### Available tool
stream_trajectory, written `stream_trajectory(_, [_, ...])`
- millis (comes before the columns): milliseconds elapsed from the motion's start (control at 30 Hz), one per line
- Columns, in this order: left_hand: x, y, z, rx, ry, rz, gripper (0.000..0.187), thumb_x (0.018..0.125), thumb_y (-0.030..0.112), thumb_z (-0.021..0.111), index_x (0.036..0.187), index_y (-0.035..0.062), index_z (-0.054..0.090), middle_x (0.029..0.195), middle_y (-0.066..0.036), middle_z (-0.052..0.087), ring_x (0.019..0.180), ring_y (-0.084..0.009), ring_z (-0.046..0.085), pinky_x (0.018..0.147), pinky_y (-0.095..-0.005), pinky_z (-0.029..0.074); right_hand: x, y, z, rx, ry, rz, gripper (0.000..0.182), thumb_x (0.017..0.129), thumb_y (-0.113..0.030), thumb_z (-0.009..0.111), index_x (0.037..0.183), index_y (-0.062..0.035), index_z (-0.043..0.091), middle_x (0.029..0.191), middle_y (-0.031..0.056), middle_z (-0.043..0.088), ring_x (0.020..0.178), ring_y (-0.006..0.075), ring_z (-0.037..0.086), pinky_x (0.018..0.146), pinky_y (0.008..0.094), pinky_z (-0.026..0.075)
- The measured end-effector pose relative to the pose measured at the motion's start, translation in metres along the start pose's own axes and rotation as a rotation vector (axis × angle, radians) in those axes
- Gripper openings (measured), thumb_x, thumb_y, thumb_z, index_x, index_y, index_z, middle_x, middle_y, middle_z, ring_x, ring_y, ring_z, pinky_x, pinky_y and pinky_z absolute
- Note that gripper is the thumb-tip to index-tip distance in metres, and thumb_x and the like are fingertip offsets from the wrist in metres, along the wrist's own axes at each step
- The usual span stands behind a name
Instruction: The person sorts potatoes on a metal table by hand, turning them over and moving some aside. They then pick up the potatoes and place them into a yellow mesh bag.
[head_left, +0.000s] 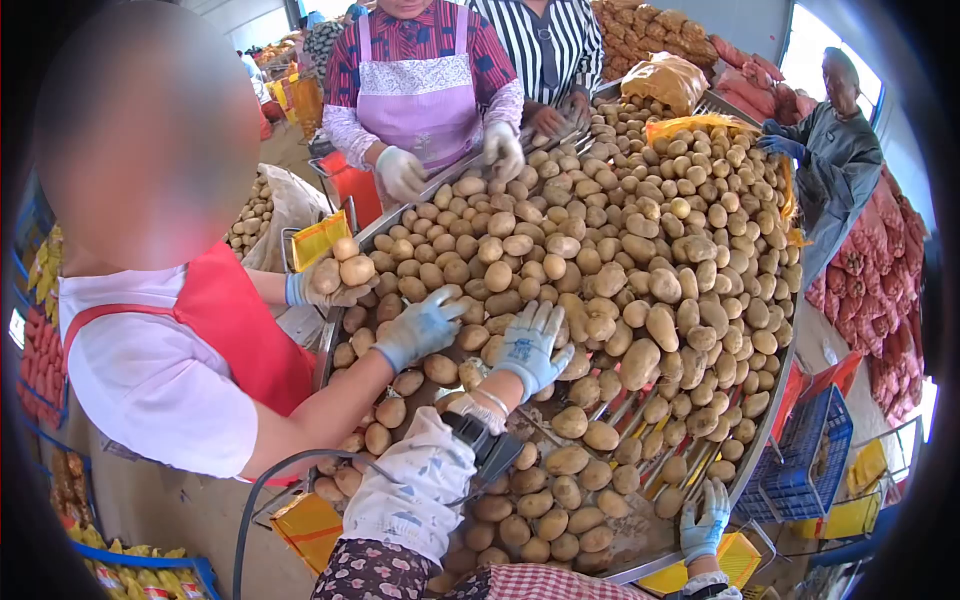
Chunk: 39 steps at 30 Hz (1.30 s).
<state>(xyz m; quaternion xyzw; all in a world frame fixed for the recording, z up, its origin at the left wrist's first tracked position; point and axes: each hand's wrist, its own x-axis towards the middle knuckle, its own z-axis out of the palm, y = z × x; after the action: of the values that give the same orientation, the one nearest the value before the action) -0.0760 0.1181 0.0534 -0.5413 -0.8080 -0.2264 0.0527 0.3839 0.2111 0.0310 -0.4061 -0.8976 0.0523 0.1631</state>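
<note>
My left hand (528,350), in a light blue and white work glove, lies on the potatoes (640,365) with its fingers spread. Its palm side is hidden, and no potato shows in its grip. A dark device (485,445) is strapped on that wrist over a patterned sleeve. My right hand (704,522), gloved the same way, is at the lower right rim of the metal sorting table (775,410). Its fingers are stretched out beside a few potatoes, holding nothing visible.
At left a co-worker in a red apron (240,330) holds several potatoes (350,265) in one gloved hand; the other hand (422,328) reaches close to mine. More people stand across the table. A blue crate (800,460) stands at right, near red sacks (870,280).
</note>
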Motion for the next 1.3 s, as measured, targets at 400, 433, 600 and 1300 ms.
stream_trajectory(400, [-0.010, 0.008, -0.005, -0.248, -0.060, -0.073, 0.053, 0.083, 0.044, 0.058, 0.115, 0.0020, 0.060, 0.108, -0.019, 0.064, 0.101, -0.0352, 0.061, 0.090, -0.0407, 0.047, -0.001, 0.003, 0.000, 0.027, -0.002, -0.002, 0.052, 0.079, -0.019, 0.060, 0.126, -0.0008, 0.051, 0.131, 0.0217, 0.049, 0.123, 0.0396, 0.044, 0.105, 0.0491, 0.031])
stream_trajectory(433, [-0.011, 0.010, -0.015, -0.174, -0.231, -0.018, 0.043, 0.084, 0.041, 0.058, 0.106, 0.0050, 0.065, 0.102, -0.016, 0.066, 0.094, -0.0340, 0.062, 0.083, -0.0421, 0.049, -0.001, 0.003, 0.000, 0.030, -0.006, -0.002, 0.052, 0.079, -0.019, 0.060, 0.126, -0.0008, 0.051, 0.131, 0.0217, 0.049, 0.123, 0.0396, 0.044, 0.105, 0.0491, 0.031])
stream_trajectory(600, [0.019, 0.000, -0.004, -0.159, 0.264, 0.028, 0.030, 0.088, 0.031, 0.056, 0.106, 0.0084, 0.065, 0.101, -0.015, 0.064, 0.092, -0.0330, 0.061, 0.082, -0.0431, 0.049, 0.000, 0.002, -0.001, 0.030, -0.014, 0.011, 0.051, 0.078, -0.016, 0.061, 0.125, -0.0013, 0.051, 0.131, 0.0209, 0.050, 0.123, 0.0384, 0.044, 0.105, 0.0482, 0.032])
stream_trajectory(1300, [0.092, -0.070, 0.008, -0.113, -0.156, -0.326, 0.054, 0.083, 0.030, 0.056, 0.134, 0.0173, 0.047, 0.128, -0.018, 0.054, 0.111, -0.0365, 0.056, 0.095, -0.0412, 0.046, 0.003, -0.001, -0.005, 0.056, -0.018, 0.038, 0.046, 0.077, -0.012, 0.059, 0.122, -0.0012, 0.055, 0.128, 0.0194, 0.053, 0.122, 0.0375, 0.046, 0.105, 0.0464, 0.033])
